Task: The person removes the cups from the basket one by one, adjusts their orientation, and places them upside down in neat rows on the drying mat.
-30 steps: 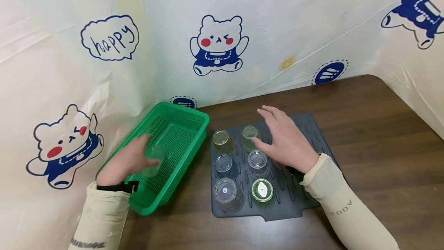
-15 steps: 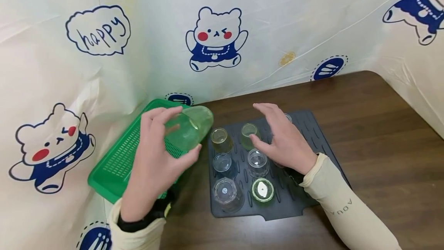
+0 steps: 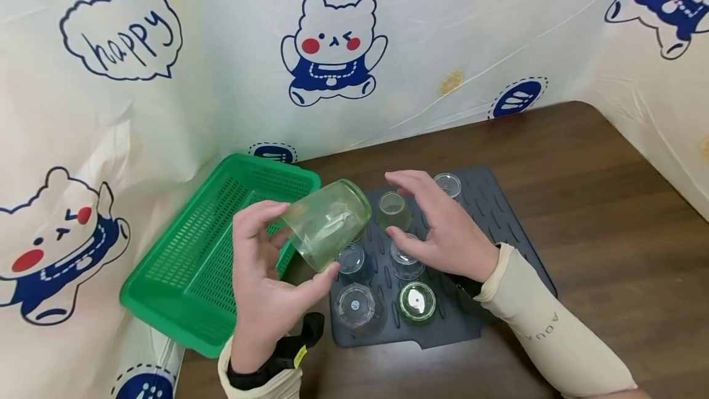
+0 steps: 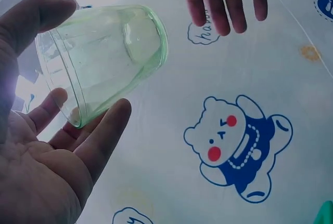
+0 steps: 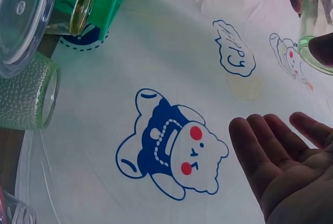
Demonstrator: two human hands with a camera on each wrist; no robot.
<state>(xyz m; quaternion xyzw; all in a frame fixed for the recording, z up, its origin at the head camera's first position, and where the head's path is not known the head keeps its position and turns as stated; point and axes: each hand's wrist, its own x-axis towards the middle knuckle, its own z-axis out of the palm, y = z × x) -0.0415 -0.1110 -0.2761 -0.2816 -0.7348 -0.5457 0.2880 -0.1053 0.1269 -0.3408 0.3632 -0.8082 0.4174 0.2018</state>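
Note:
My left hand [image 3: 268, 288] holds a pale green drinking glass [image 3: 332, 223] between thumb and fingers near its mouth end. The glass is tilted on its side, its base toward the right. In the left wrist view the green glass [image 4: 104, 60] looks see-through, with nothing inside. My right hand [image 3: 443, 229] hovers over the dark drying mat [image 3: 512, 251], fingers extended and holding nothing. Under and around it stand upside-down glasses: a textured light green one [image 3: 394, 211], a clear one [image 3: 407, 263], a bright green one [image 3: 417, 302] and others. The right hand partly covers some.
A green perforated basket [image 3: 172, 319] stands left of the mat on the brown wooden table [image 3: 609, 220]. On the mat are also a blue glass [image 3: 354, 263], a faceted clear glass [image 3: 359, 308] and a clear glass [image 3: 448, 185] at the back. A printed curtain [image 3: 232, 79] hangs behind.
My left hand has lifted the green glass out of the basket and brought it right, to the mat's left edge, turning it. The right hand stays nearly in place; the head view has shifted slightly.

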